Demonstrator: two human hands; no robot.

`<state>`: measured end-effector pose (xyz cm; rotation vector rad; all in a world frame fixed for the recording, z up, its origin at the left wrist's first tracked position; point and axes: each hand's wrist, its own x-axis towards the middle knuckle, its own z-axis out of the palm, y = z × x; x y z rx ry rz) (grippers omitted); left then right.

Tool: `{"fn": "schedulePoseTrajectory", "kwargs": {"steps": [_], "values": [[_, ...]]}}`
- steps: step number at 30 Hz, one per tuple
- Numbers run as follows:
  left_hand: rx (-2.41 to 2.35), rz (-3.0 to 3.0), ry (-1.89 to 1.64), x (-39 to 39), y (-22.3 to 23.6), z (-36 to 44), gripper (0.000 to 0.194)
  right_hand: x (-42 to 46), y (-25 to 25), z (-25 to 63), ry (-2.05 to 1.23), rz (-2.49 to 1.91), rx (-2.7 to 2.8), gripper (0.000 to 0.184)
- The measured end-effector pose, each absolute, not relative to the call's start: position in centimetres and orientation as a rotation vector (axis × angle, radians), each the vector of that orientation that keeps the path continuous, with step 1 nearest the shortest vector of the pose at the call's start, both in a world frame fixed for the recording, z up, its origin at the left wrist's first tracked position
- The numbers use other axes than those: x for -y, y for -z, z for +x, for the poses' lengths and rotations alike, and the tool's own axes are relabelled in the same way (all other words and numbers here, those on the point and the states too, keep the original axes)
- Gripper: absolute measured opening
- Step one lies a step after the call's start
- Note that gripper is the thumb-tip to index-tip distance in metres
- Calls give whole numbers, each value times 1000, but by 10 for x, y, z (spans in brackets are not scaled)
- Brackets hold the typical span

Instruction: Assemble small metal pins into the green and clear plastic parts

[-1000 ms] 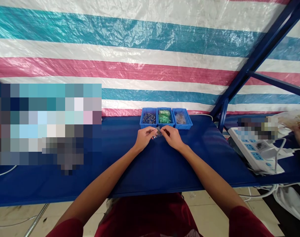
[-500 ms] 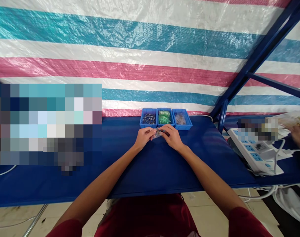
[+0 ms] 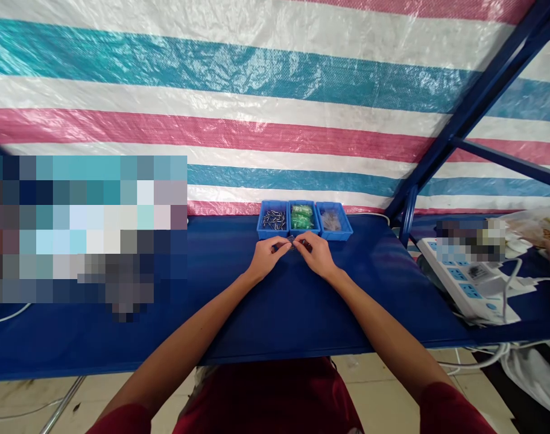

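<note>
Above the bench (image 3: 221, 319), small dark part (image 3: 292, 242), between left fingers (image 3: 279, 243) and right fingers (image 3: 303, 243)

Three bins (image 3: 302, 228) along the table's (image 3: 347, 313) back, holding pins (image 3: 274, 219), packets (image 3: 302, 217), a bag (image 3: 331, 220) left to right, a small object (image 3: 292, 242) between left hand (image 3: 266, 258) and right hand (image 3: 318, 254) in front

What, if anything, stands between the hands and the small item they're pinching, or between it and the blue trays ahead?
Nothing visible does. The left hand and right hand meet on the small item; only a strip of blue tabletop separates it from the middle blue tray.
</note>
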<state>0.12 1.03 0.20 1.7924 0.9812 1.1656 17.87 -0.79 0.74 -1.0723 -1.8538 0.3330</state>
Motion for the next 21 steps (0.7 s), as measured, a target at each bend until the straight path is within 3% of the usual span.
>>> {"fn": "schedulePoseTrajectory", "kwargs": {"steps": [5,11,21], "values": [[-960,1705,-1198,-11,-2,2,27,7,-6,179,-382,-1084,1846,22],[-934,1522,-1235,-12,-7,1,37,9,-6,181,-402,-974,1898,28],[-920,1584,-1256,-13,-1,2,33,8,-7,178,-311,-1021,1888,20]]}}
